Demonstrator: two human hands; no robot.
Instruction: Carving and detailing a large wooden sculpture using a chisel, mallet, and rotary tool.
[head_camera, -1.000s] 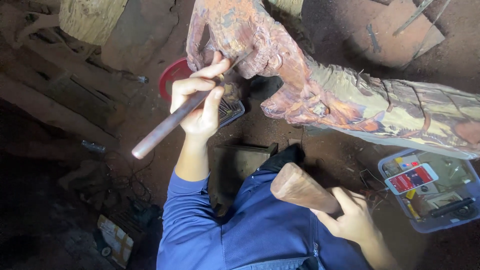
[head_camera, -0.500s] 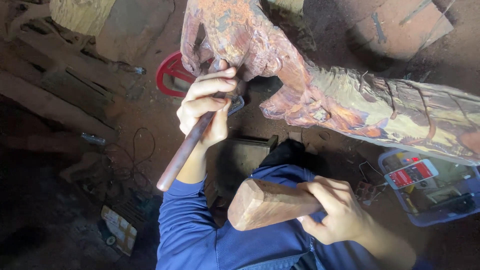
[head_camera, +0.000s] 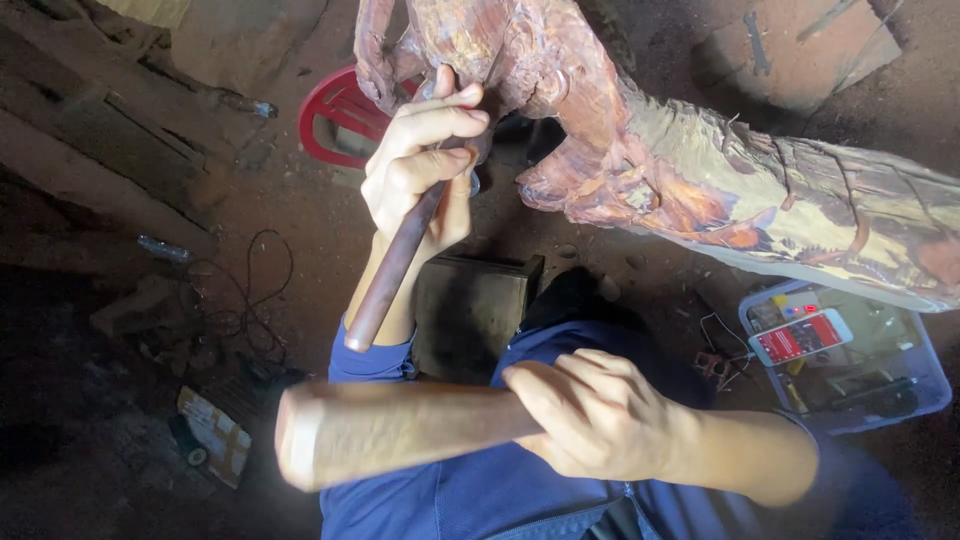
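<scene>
A: Where's the chisel (head_camera: 400, 255) sitting?

B: Its tip is up against the reddish carving (head_camera: 560, 110), in the hollow under the top lobe, just where your fingers (head_camera: 440, 110) hide it. The shaft slants down and to the left, its butt end above your blue sleeve (head_camera: 375, 360).

A: And your hands?

B: Your left hand (head_camera: 420, 170) is closed round the upper shaft, thumb pressed to the wood. Your right hand (head_camera: 590, 415) is wrapped tight on the mallet (head_camera: 390, 430), which lies nearly level, head to the left and below the chisel's butt.

A: How do you strike well from here?

B: I'd judge the mallet head should meet the butt squarely, along the shaft's line, so the edge doesn't skid. Keep the left grip firm but low enough to spare your knuckles, and use short taps.

A: Anything close by?

B: A dark block (head_camera: 470, 305) under your forearm, a red stool (head_camera: 335, 125) behind, and a clear tray (head_camera: 930, 390) with a phone (head_camera: 800, 337) at right.
</scene>
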